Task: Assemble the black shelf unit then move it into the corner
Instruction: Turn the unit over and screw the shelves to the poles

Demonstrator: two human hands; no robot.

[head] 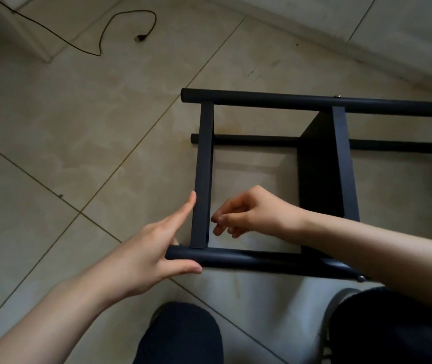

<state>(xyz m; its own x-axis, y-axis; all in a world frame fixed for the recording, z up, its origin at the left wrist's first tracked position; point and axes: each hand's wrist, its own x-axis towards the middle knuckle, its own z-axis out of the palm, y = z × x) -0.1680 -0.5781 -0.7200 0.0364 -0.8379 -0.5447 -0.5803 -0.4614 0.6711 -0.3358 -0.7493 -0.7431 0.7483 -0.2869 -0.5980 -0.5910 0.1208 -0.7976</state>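
Black shelf unit (322,153) — on its side on the tiled floor, centre-right. Left hand (154,245) open, fingers straight against the near-left crossbar (202,179); right hand (246,211) loosely curled, holding nothing visible. Risk — unfixed crossbar slipping from the near tube (249,261).

head cam | looks steeply down, forward | close over hands, floor (52,153)

black shelf unit (314,179): 1 | round black poles (262,99): 3 in view | flat black crossbars (203,174): 2 | black cable (120,30) on floor: 1 | hands: 2, left hand (146,250), right hand (251,210)
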